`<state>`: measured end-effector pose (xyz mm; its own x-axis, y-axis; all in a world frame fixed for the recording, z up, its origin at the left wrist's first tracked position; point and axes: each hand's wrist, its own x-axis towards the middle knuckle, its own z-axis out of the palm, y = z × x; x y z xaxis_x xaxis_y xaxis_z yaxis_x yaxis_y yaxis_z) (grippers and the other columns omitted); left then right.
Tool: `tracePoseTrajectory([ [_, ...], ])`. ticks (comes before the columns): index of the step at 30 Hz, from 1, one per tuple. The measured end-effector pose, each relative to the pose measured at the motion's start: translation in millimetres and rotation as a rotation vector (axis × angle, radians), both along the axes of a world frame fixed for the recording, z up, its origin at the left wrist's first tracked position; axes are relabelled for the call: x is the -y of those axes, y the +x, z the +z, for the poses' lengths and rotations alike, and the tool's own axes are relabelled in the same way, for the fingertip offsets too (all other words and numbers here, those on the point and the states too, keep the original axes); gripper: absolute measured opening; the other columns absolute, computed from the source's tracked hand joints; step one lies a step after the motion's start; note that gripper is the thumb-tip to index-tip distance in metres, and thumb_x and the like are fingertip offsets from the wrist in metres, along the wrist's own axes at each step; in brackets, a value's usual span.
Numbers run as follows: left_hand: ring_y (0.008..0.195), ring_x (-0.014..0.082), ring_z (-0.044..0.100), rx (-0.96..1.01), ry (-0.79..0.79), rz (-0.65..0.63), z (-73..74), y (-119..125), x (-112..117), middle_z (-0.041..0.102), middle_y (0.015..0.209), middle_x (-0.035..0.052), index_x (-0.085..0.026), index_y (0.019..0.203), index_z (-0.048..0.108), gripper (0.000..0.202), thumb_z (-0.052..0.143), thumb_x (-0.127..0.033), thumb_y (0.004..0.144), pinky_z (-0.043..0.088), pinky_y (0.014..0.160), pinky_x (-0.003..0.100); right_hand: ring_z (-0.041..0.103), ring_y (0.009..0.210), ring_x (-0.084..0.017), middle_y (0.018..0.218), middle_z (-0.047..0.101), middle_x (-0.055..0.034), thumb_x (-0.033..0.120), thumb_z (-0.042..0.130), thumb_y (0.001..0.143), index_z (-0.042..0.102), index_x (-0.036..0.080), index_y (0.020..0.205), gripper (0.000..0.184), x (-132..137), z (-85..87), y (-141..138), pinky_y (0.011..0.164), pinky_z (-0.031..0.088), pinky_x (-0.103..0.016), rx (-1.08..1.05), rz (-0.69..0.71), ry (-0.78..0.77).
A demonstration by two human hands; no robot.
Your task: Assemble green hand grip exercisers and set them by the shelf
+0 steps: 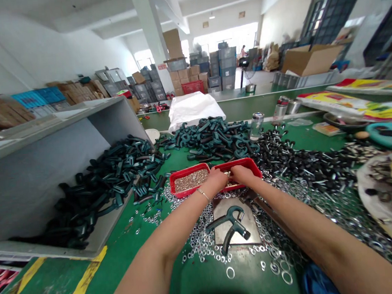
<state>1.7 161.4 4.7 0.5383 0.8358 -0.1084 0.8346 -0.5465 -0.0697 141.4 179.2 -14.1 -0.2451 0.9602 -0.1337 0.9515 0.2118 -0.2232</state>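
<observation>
My left hand (218, 180) and my right hand (241, 174) meet inside the right red tray (253, 166), over small metal parts. Both have their fingers drawn together, and whatever they hold is too small and hidden to name. Left of it, a second red tray (174, 185) is filled with tiny brassy pieces. Just below my hands, a teal and black plier-like tool (231, 220) with a curved jaw lies with its handles spread on a flat metal plate (220, 234). Loose washers (203, 241) surround the plate.
A grey crate (79, 133) on its side spills similar tools at left; another tool heap (212, 136) lies behind the trays. Black-headed bolts (295, 162) and more rings spread right. A glass jar (257, 126) and a cluttered white tray (368, 197) stand nearby.
</observation>
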Motion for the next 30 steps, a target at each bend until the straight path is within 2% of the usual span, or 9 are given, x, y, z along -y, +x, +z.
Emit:
tracePoseTrajectory([
  [3,0.093,0.0251,0.067,-0.034,-0.056,-0.003,-14.5,4,-18,0.075,0.087,0.0122,-0.017,0.082,0.075,0.013,0.063,-0.014,0.080,0.040,0.092,0.038,0.066,0.090,-0.018,0.102,0.069,-0.0053,0.041,0.060,0.094,0.066,0.015,0.103,0.028,-12,-13.7,-4,0.084,0.053,-0.040,0.006,-0.015,-0.056],
  [5,0.093,0.0254,0.067,-0.033,-0.073,-0.010,-21.2,2,-22,0.075,0.089,0.0122,-0.017,0.084,0.075,0.014,0.062,-0.015,0.081,0.040,0.093,0.039,0.066,0.090,-0.020,0.100,0.070,-0.0067,0.039,0.061,0.093,0.067,0.015,0.099,0.025,-14,-19.1,-2,0.083,0.052,-0.039,-0.026,-0.010,-0.057],
  [10,0.099,0.0282,0.065,0.026,-0.048,-0.020,-26.5,-3,-15,0.074,0.096,0.0140,-0.014,0.093,0.074,0.017,0.058,-0.014,0.085,0.036,0.098,0.044,0.065,0.095,-0.023,0.101,0.072,-0.0108,0.021,0.056,0.090,0.066,0.017,0.095,0.012,-12,-24.6,2,0.082,0.047,-0.032,-0.204,0.012,0.048],
  [13,0.106,0.0292,0.061,0.096,0.016,-0.007,-26.5,-2,-10,0.071,0.104,0.0165,-0.012,0.103,0.071,0.021,0.056,-0.015,0.088,0.035,0.100,0.045,0.064,0.091,-0.021,0.096,0.072,-0.0094,0.012,0.054,0.086,0.064,0.016,0.093,0.013,-14,-22.3,1,0.081,0.046,-0.030,-0.338,0.033,0.102],
  [17,0.109,0.0268,0.059,0.205,0.093,0.021,-18.3,-6,0,0.067,0.109,0.0159,-0.011,0.109,0.067,0.025,0.047,-0.015,0.094,0.038,0.099,0.043,0.064,0.090,-0.019,0.097,0.071,-0.0077,0.011,0.053,0.083,0.062,0.015,0.100,0.020,-8,-5.5,7,0.084,0.048,-0.029,-0.542,0.056,0.148],
  [20,0.109,0.0216,0.057,0.333,0.147,0.050,-10.6,-22,23,0.064,0.113,0.0118,-0.015,0.114,0.063,0.028,0.040,-0.020,0.099,0.042,0.097,0.036,0.066,0.088,-0.017,0.101,0.071,-0.0074,0.020,0.051,0.088,0.059,0.016,0.107,0.021,23,5.3,24,0.081,0.052,-0.030,-0.684,0.066,0.152],
  [22,0.105,0.0185,0.058,0.539,0.120,0.086,-11.3,-34,49,0.064,0.109,0.0085,-0.017,0.111,0.064,0.024,0.044,-0.022,0.099,0.044,0.094,0.031,0.068,0.078,-0.017,0.093,0.072,-0.0067,0.029,0.051,0.090,0.058,0.017,0.102,0.018,57,2.8,39,0.073,0.055,-0.030,-0.810,0.048,0.035],
  [26,0.084,0.0153,0.062,0.926,-0.155,0.186,-29.3,-45,106,0.068,0.090,0.0011,-0.018,0.095,0.065,0.010,0.059,-0.024,0.091,0.048,0.079,0.027,0.064,0.059,-0.015,0.076,0.069,-0.0024,0.044,0.059,0.086,0.059,0.018,0.086,0.026,121,-20.6,55,0.059,0.053,-0.028,-0.953,-0.038,-0.251],
  [30,0.083,0.0163,0.059,0.927,-0.185,0.246,-49.7,-36,136,0.064,0.086,0.0008,-0.018,0.080,0.065,0.013,0.063,-0.028,0.088,0.046,0.078,0.028,0.063,0.060,-0.016,0.073,0.065,-0.0003,0.048,0.057,0.087,0.059,0.020,0.080,0.029,143,-39.0,50,0.058,0.053,-0.027,-0.861,-0.067,-0.160],
])
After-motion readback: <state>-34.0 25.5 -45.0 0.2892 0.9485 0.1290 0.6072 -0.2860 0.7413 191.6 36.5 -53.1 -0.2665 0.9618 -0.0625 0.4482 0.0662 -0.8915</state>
